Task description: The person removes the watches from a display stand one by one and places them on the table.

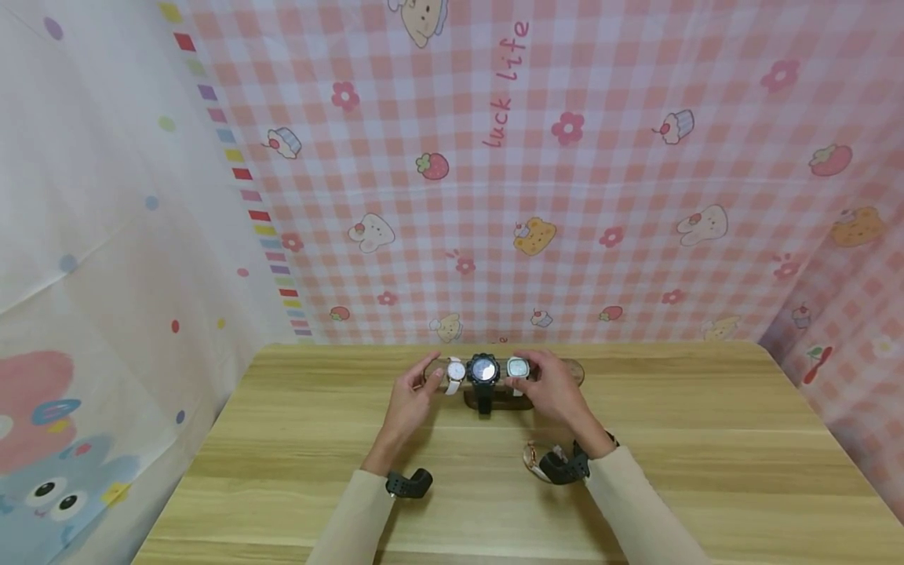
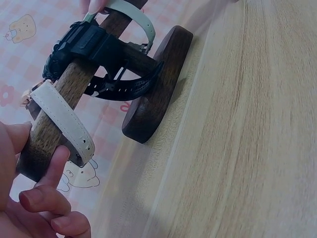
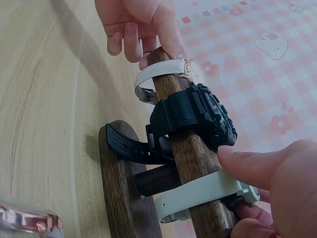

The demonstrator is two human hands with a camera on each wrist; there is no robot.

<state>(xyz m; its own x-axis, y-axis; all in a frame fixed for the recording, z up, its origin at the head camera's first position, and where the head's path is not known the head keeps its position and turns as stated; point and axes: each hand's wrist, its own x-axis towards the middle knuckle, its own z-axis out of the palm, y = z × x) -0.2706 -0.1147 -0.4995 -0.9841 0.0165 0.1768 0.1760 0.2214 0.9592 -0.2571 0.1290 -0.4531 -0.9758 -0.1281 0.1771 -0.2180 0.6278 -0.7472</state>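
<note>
While both hands steady it, dark wooden stand (image 1: 494, 402) carries three watches.

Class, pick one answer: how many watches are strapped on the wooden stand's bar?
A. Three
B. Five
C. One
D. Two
A: on the bar of the wooden stand sit a white-strapped watch, a black watch in the middle and a pale-strapped square watch, with the left hand and right hand at either end.
</note>
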